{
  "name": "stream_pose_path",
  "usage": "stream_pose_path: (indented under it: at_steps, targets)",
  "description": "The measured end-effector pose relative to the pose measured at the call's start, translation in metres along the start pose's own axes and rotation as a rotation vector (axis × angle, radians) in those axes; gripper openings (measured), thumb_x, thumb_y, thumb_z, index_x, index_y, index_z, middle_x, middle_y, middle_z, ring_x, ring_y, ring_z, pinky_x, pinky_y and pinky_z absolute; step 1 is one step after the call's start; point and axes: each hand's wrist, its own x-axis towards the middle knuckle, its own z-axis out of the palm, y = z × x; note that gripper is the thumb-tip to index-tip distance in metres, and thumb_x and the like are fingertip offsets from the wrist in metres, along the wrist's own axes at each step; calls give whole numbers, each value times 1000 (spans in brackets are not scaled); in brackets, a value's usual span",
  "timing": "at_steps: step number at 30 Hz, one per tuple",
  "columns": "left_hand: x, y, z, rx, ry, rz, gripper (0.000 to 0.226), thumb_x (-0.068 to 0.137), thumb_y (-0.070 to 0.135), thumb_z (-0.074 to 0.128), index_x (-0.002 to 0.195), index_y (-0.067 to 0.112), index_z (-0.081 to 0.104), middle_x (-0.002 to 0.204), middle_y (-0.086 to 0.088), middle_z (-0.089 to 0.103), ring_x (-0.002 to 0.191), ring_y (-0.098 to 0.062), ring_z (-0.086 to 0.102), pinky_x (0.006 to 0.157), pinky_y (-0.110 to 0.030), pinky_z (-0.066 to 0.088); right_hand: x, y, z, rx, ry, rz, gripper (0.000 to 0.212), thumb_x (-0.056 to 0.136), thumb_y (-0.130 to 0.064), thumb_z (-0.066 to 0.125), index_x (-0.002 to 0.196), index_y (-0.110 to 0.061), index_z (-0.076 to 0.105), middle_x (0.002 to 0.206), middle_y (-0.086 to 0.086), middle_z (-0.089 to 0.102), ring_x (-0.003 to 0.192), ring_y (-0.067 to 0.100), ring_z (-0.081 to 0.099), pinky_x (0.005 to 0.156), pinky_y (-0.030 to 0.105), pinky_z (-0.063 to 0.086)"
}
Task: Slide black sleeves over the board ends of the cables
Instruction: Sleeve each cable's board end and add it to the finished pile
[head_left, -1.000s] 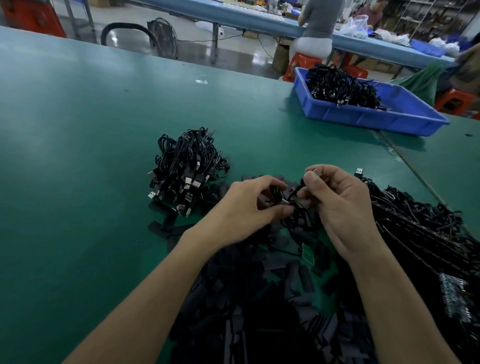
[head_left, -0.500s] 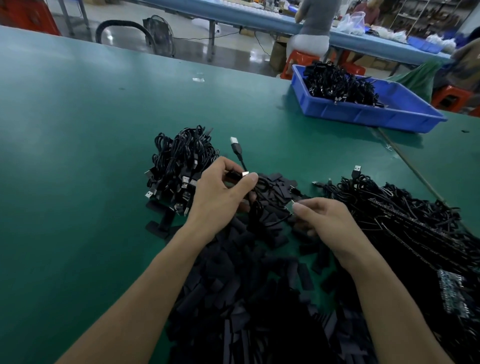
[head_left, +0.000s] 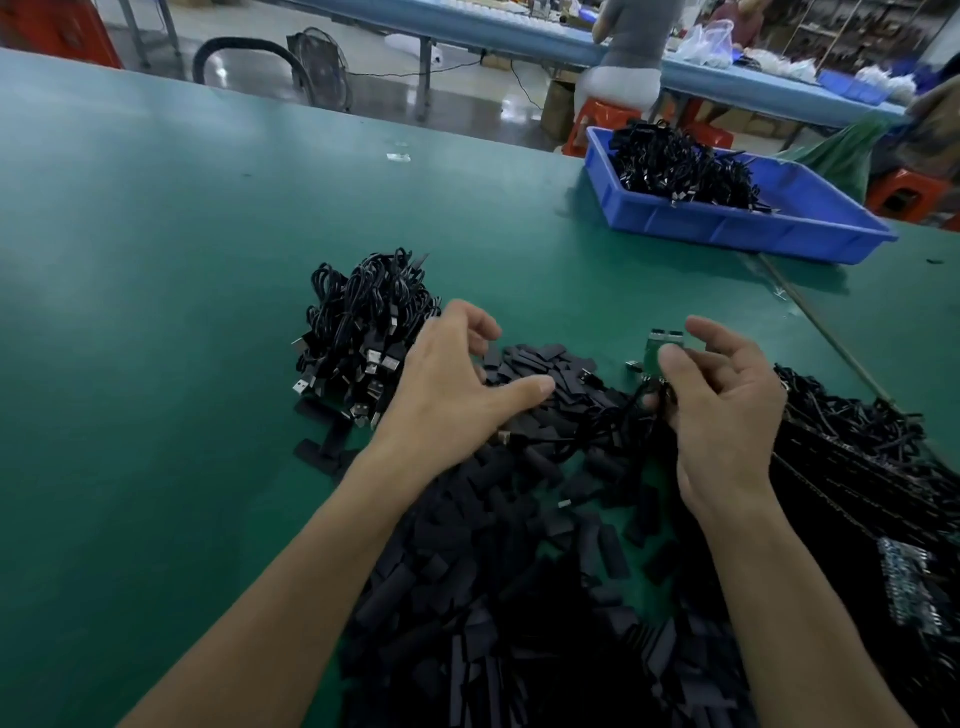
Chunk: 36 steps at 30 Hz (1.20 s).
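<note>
My right hand (head_left: 722, 410) pinches a small green circuit board (head_left: 658, 356) between thumb and fingers, and its black cable trails down and left over the sleeves. My left hand (head_left: 452, 389) hovers with relaxed, spread fingers and holds nothing, at the right edge of a heap of finished black cables (head_left: 363, 332) with USB plugs. A wide pile of flat black sleeves (head_left: 519, 545) covers the green table (head_left: 156, 312) between and below both forearms.
A mass of black cables with bare boards (head_left: 862, 493) lies to the right. A blue bin (head_left: 727, 223) holding more cables stands at the back right. A person sits at another table behind it. The table's left half is bare green mat.
My left hand has let go of the cable that it carried to the finished heap and now hovers open. My right hand has lifted a cable's green board end from the right pile.
</note>
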Motion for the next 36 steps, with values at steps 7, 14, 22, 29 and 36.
stream_pose_path:
  at_steps: [7,14,22,29,36]
  targets:
    - [-8,14,21,-220,-155,88,39,81,52,68,110,27,71,92,11,74,84,-2,70,82,-31,60,-24,-10,30,-156,-148,-236,12,82,-21,78,83,-30,69,79,-11,74,73,8,70,70,21,55]
    - [-4,2,25,-284,55,21,26,89,45,64,93,21,73,79,5,75,74,-12,74,76,-45,62,-37,-8,38,-112,-390,-176,37,90,7,65,95,-30,72,90,-9,77,87,8,72,79,17,53]
    - [-4,-2,26,-326,-37,74,14,97,27,59,85,26,66,73,3,70,75,-28,70,70,-50,60,-26,-4,35,-214,-361,-143,19,86,-15,78,92,-32,71,86,-10,74,80,5,69,74,18,53]
    - [-5,0,25,-633,-96,2,19,82,29,76,80,17,61,67,6,60,64,-10,56,56,-23,54,-26,-6,38,101,-472,95,9,83,-11,73,84,-19,70,77,-4,74,73,7,68,69,18,55]
    - [-3,-3,21,-928,-179,-75,8,68,28,78,68,23,72,71,3,67,62,-8,61,59,-20,54,-26,-10,39,410,-667,338,7,83,-15,67,86,-9,69,82,8,71,74,16,69,71,30,61]
